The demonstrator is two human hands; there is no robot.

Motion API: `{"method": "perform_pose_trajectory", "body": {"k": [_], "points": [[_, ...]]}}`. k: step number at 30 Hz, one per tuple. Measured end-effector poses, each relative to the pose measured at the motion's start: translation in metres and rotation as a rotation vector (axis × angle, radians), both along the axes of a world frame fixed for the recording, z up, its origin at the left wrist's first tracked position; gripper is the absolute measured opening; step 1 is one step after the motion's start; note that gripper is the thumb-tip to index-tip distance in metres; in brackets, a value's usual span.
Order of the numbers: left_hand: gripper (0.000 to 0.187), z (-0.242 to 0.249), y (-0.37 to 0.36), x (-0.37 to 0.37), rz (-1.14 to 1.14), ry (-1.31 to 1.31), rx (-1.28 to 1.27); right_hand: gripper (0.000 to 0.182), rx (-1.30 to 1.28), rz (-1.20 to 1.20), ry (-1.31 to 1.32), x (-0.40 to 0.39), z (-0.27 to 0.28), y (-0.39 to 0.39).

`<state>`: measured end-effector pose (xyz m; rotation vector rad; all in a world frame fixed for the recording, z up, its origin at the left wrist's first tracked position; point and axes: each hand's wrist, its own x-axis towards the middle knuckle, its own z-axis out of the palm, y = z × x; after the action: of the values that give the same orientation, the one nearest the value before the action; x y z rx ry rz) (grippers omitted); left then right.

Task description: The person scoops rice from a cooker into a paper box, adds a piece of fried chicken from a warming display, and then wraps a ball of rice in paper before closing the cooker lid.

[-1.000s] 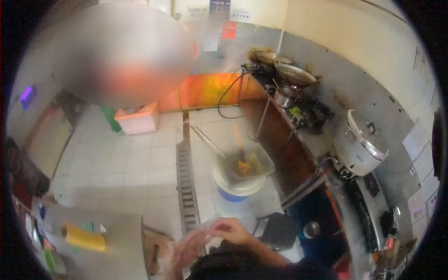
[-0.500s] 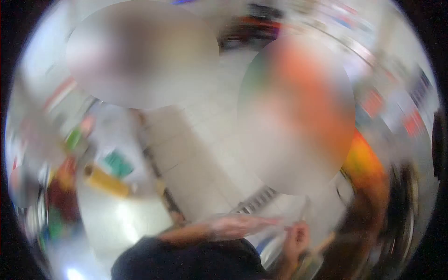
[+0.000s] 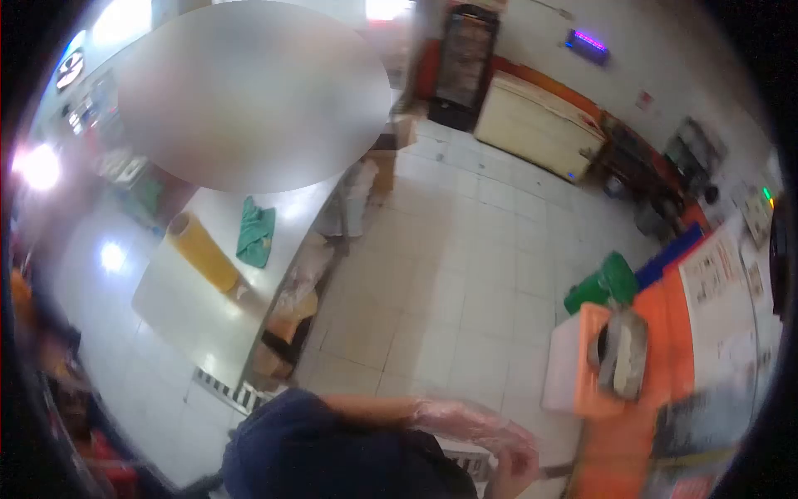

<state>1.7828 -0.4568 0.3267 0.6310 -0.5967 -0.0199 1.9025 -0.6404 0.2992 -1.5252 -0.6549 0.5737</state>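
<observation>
A clear, wrinkled plastic glove covers my left hand, which reaches across my front from the left. Its fingers run into my right hand at the lower edge of the view, and the two hands overlap there. My right hand looks closed, with its fingers bent at the end of the gloved hand. What it pinches is too blurred to make out. The left fingertips are hidden in the overlap.
On the left, a white table bears a yellow roll and a green cloth. An orange crate with a metal container stands at right, near a green bin. A chest freezer stands at the back.
The view has swung round to the right and sharpened; the person in orange has left it. My hands, slightly apart before, now meet lower in the view.
</observation>
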Motion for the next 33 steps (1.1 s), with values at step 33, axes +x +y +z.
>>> {"method": "perform_pose_trajectory", "body": {"k": [33], "points": [[0.065, -0.083, -0.005, 0.039, 2.413, -0.037, -0.827, 0.046, -0.515, 1.949, -0.162, 0.002, -0.091, 0.384]]}}
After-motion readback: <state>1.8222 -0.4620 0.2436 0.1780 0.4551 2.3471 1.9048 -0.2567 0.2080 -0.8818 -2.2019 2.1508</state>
